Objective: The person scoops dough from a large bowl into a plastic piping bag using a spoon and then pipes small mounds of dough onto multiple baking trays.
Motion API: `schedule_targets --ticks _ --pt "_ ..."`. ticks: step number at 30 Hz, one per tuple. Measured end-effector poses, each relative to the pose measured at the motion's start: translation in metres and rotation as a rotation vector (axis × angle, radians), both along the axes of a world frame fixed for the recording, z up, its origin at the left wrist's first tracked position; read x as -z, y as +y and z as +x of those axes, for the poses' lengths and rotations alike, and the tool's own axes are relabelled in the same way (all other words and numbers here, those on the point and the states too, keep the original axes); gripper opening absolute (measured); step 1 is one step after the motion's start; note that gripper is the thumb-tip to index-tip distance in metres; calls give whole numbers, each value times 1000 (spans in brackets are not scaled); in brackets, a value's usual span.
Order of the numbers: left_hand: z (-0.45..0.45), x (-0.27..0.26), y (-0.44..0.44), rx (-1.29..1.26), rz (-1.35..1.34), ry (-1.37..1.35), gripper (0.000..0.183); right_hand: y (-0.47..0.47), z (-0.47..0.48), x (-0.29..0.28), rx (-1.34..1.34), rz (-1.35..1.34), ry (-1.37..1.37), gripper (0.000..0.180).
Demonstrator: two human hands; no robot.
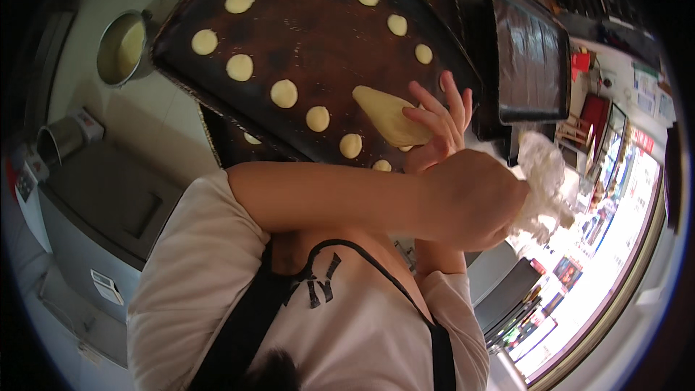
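Note:
A piping bag (388, 117) full of pale yellow batter hangs tilted above a dark baking tray (320, 54), its narrow tip towards the upper left. My left hand (478, 201), its forearm crossing my chest, is closed around the upper part of the bag; crumpled clear plastic (545, 184) sticks out beyond the fist. Lower on the bag, my right hand (440, 125) holds its side, with some fingers stretched out. Small round batter mounds, such as one mound (284, 93), lie spaced in rows on the tray. Part of my right hand is hidden behind the left.
More dark trays lie underneath, one (244, 144) showing at the lower left. Another tray (532, 60) stands at the right. A metal bowl (122, 49) with yellow batter is at the left, and a metal container (57, 138) stands below it near a grey-topped cabinet (108, 195).

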State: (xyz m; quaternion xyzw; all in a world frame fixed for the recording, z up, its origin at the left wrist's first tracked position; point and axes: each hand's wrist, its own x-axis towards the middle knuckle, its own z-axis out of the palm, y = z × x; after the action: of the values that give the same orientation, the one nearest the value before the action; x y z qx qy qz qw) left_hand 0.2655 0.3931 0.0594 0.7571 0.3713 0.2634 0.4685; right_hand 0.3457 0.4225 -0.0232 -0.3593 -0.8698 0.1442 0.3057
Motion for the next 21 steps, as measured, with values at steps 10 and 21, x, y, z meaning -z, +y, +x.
schedule_targets --ticks 10,21 --pt "62 -5 -12 430 16 -55 22 -19 52 55 353 40 338 50" --pt "75 58 -33 -219 174 -493 35 -23 34 91 509 -498 930 40"
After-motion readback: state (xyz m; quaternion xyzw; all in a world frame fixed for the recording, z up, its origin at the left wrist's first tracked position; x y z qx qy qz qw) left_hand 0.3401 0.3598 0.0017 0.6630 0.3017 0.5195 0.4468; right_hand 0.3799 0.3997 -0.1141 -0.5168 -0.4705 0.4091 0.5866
